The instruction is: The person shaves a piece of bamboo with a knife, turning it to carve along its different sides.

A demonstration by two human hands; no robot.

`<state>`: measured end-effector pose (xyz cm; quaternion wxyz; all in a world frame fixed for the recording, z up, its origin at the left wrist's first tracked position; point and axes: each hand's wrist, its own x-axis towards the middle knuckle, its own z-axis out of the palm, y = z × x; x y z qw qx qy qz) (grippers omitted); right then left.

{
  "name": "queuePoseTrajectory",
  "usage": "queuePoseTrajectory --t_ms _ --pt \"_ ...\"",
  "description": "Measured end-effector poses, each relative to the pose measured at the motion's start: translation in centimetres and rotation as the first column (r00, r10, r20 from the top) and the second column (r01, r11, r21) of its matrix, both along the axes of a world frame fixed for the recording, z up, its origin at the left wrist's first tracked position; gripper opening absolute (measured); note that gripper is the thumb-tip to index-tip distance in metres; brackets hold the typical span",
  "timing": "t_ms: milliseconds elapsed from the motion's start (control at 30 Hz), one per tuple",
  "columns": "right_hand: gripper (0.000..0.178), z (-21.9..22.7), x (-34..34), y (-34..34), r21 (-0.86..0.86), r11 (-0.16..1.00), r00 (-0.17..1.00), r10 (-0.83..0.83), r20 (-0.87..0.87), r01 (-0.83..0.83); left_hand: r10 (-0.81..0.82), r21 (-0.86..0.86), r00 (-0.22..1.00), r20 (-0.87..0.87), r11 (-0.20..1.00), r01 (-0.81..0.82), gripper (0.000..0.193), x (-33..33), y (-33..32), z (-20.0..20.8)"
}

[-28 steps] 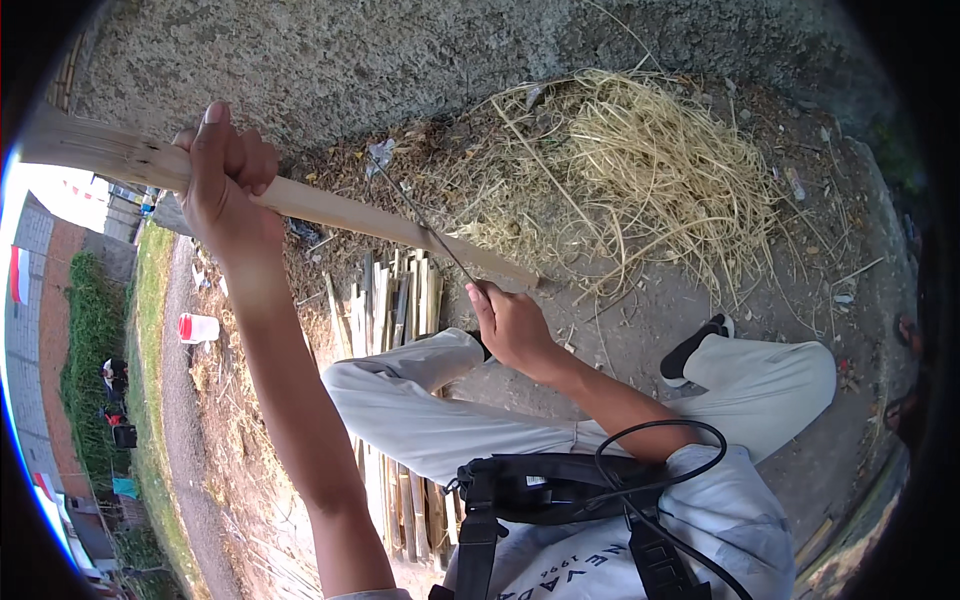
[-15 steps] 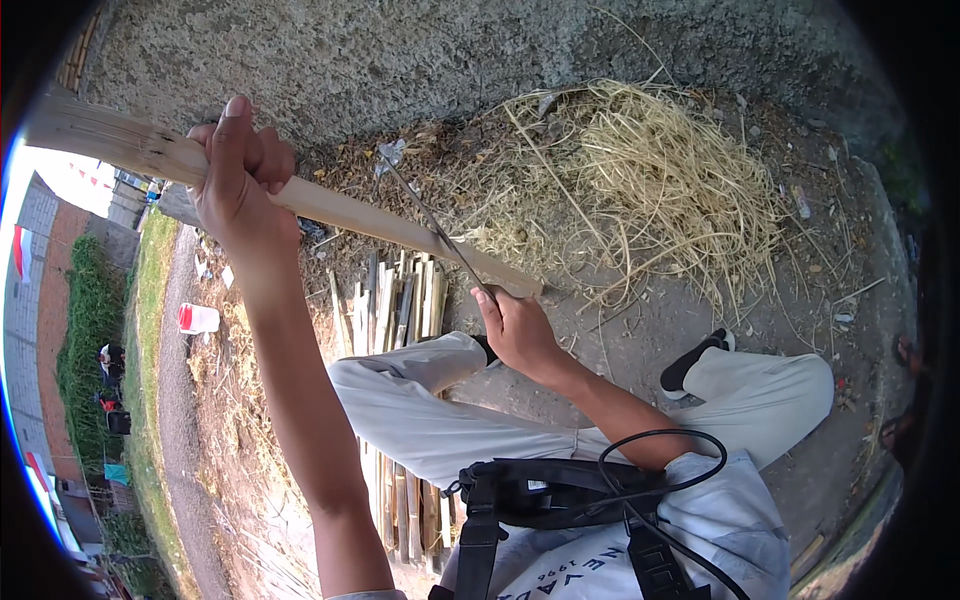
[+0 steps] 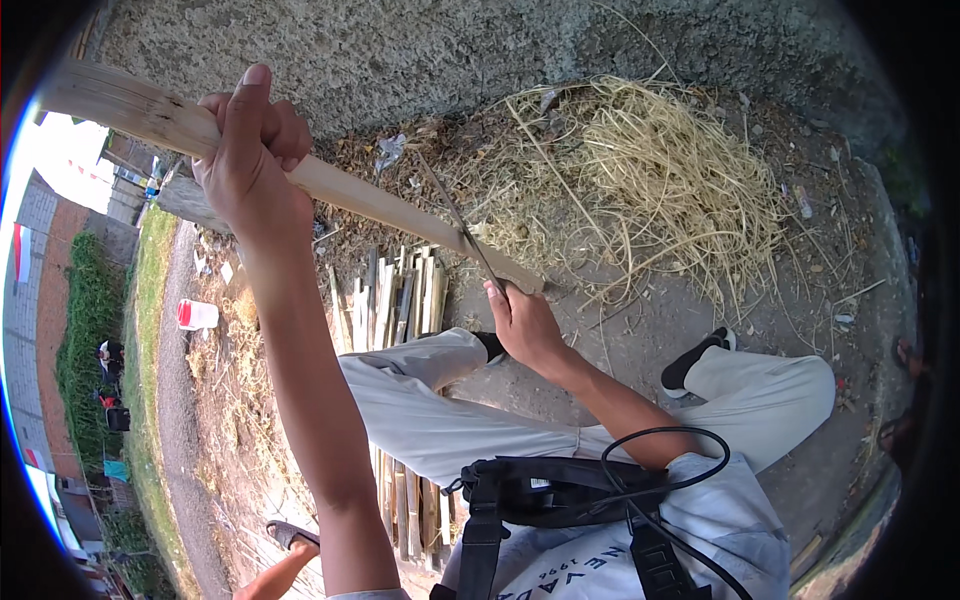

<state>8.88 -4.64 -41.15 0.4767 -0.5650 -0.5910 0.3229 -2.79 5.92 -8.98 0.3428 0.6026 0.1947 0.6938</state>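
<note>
My left hand (image 3: 255,165) is closed around a long pale wooden pole (image 3: 380,212), its thumb pointing up. From the upper left the pole slants down to the right, ending just beyond my right hand (image 3: 530,328). That hand is closed on the handle of a knife, mostly hidden by the fingers. The knife's long, thin dark blade (image 3: 445,198) crosses the pole near its lower end and seems to touch it. Behind and below the pole lies a pile of split bamboo strips (image 3: 400,300), partly under my leg.
A heap of straw-coloured shavings (image 3: 680,180) lies to the right, before a rough grey wall (image 3: 400,50). A red-and-white container (image 3: 198,316) stands at left. Another person's sandalled foot (image 3: 290,532) shows at lower left. My legs (image 3: 480,415) are bent and spread on the ground.
My left hand has moved slightly up and right with the pole. The knife and right hand have shifted a little right. Another person's foot has come into view at lower left.
</note>
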Motion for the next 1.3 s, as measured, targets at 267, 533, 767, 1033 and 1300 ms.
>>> queuePoseTrajectory --t_ms 267,533,767,1033,1300 --pt "0.036 -8.2 3.3 -0.9 -0.508 0.858 0.982 0.026 0.185 0.073 -0.010 0.013 1.000 -0.023 1.000 0.011 0.043 0.9 -0.1 0.6" --pt "0.038 -4.6 -0.6 -0.3 0.091 0.995 0.985 -0.029 -0.168 0.045 0.047 0.037 0.999 -0.017 0.998 -0.047 0.042 1.5 0.7 0.1" --pt "0.037 -9.6 3.8 -0.8 -0.625 0.780 0.995 0.029 0.092 0.035 0.092 0.024 0.996 -0.021 0.996 -0.091 0.040 2.0 0.5 0.6" --pt "0.031 -6.6 -0.5 0.2 -0.088 0.994 0.997 -0.062 -0.035 0.059 0.080 0.044 0.997 -0.005 0.996 -0.080 0.040 0.7 1.1 0.0" --pt "0.037 -10.3 4.1 -0.4 -0.669 0.742 0.988 0.063 0.138 0.046 0.184 0.033 0.983 0.010 0.982 -0.185 0.037 1.7 0.7 0.5"
